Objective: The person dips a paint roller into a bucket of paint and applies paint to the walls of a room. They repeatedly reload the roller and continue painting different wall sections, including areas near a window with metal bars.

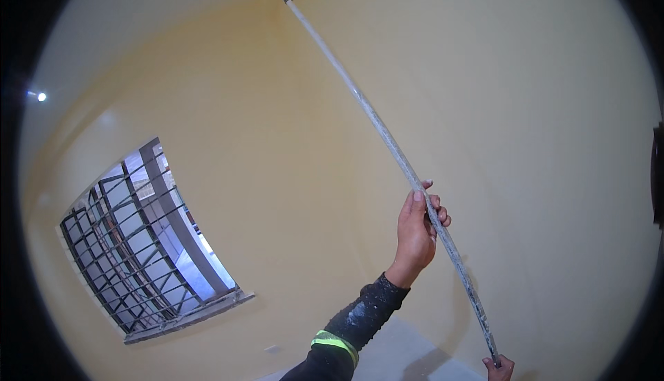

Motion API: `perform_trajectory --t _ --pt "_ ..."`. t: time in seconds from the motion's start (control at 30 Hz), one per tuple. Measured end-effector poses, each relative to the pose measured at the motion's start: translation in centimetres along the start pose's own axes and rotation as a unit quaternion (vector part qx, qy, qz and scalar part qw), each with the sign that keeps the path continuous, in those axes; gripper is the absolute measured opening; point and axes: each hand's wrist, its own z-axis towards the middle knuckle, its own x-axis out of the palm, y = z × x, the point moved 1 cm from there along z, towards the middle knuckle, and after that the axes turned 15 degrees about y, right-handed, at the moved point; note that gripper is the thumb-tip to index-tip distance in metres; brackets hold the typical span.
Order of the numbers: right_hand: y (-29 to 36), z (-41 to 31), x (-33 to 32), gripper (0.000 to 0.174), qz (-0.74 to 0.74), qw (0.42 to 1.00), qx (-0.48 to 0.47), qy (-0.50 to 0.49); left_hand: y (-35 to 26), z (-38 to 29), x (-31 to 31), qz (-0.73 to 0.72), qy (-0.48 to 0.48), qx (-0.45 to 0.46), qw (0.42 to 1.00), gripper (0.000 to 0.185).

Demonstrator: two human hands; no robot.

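A long, paint-spotted pole [381,129] slants from the lower right up to the top centre, where its far end is close to the upper corner of the room. Around its middle my left hand [421,220] is closed, the thumb lying along the pole; the dark sleeve on that arm bears white spots and a bright yellow-green band. At the bottom edge, my right hand [499,368] grips the pole's lower end and shows only in part. What is fixed to the pole's tip is too faint to tell.
Cream-yellow walls [290,173] meet in a corner ahead. At the left is a window with a dark metal grille [135,246] and a protruding sill [192,316]. A small bright light [41,97] shows at the upper left. Pale floor [394,350] shows below, and a dark object [657,176] stands at the right rim.
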Motion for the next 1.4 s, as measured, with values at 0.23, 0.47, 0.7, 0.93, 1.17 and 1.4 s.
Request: perform_trajectory --t 0.23,0.47,0.7,0.93,1.17,1.4 --pt "0.4 0.0 -11.2 0.022 -0.065 0.995 -0.047 -0.057 4.4 5.9 6.6 -0.002 0.02 0.047 0.999 0.029" --pt "-1.6 -1.7 -16.8 0.029 -0.077 0.959 -0.122 -0.245 6.2 11.1 11.0 -0.021 0.05 0.07 0.996 0.028" --pt "2.9 2.4 -19.4 0.025 -0.08 0.952 -0.149 -0.256 3.3 17.5 9.8 -0.041 0.068 0.109 0.991 0.027" --pt "8.1 5.7 -20.0 0.02 -0.092 0.95 -0.134 -0.266 0.2 21.9 6.7 -0.056 0.053 0.124 0.989 0.026" --pt "2.8 2.4 -23.8 0.013 -0.175 0.933 -0.007 -0.314 6.2 18.4 13.8 -0.056 0.096 0.106 0.988 0.027" --pt "-6.0 -4.3 -29.3 0.015 -0.19 0.909 -0.027 -0.369 10.1 12.6 23.4 0.013 0.198 0.023 0.98 0.033"
